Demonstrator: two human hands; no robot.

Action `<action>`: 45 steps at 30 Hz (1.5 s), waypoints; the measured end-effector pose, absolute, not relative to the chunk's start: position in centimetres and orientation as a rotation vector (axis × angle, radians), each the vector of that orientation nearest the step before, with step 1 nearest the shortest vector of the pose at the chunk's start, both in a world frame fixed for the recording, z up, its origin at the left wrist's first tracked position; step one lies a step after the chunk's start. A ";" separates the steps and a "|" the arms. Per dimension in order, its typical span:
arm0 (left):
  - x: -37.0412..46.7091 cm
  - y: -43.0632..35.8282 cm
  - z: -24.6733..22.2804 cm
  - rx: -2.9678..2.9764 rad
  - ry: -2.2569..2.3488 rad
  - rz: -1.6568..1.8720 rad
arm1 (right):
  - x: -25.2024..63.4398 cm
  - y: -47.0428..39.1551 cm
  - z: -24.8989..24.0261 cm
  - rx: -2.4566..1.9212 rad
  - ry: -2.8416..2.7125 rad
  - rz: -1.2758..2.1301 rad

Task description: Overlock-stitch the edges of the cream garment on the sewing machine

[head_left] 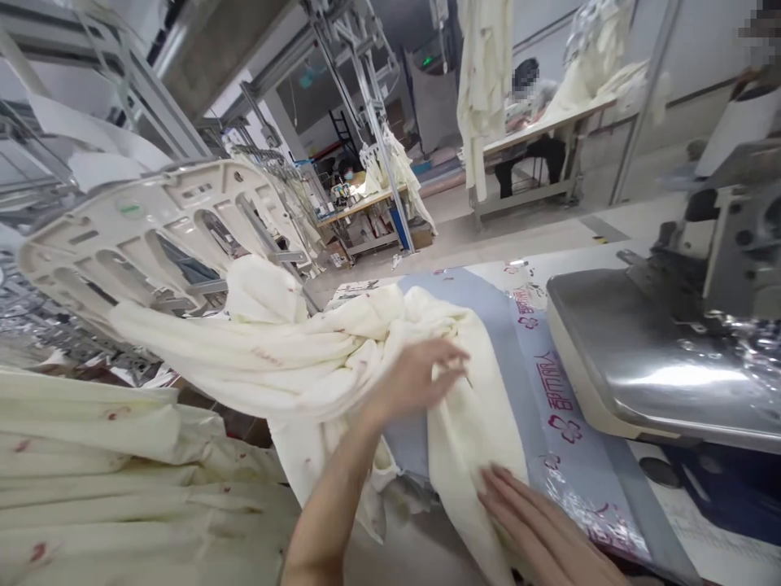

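Note:
A cream cloth with small red marks (pixel 305 358) lies bunched across the left end of a worktable and hangs off toward the left. My left hand (pixel 415 378) rests on its folds near the middle, fingers spread and slightly curled. My right hand (pixel 537 525) lies flat on the lower edge of the cloth, fingers together, pressing it against the grey-blue table cover (pixel 518 382).
A sewing machine with a shiny metal bed (pixel 659 358) stands at the right. A white plastic frame (pixel 152 228) leans at the left above more cream cloth (pixel 91 480). Farther back are tables, hanging cloth (pixel 482 81) and a seated person (pixel 530 122).

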State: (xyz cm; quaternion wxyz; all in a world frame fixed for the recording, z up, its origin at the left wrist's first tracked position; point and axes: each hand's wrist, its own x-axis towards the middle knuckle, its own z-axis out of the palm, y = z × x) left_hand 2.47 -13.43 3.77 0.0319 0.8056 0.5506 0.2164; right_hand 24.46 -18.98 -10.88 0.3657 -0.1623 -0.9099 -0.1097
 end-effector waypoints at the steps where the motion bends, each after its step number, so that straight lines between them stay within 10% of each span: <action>1: 3.0 -17.0 1.6 2.462 1.646 0.670 | 23.5 -19.0 -11.5 -0.462 -2.343 -0.274; 10: 8.8 -28.9 -15.2 2.449 2.315 1.213 | 22.6 -17.4 -11.9 -0.496 -2.438 -0.152; 22: 9.0 -25.6 -6.4 2.447 1.906 1.402 | 26.4 -16.5 -11.6 -0.540 -2.447 -0.239; 37: 11.2 -26.1 -10.0 2.309 1.691 0.993 | 29.8 -16.9 -9.6 -0.684 -2.309 -0.055; 45: 10.5 -26.6 -10.4 1.894 1.678 1.479 | 27.9 -17.1 -10.5 -0.728 -2.099 -0.048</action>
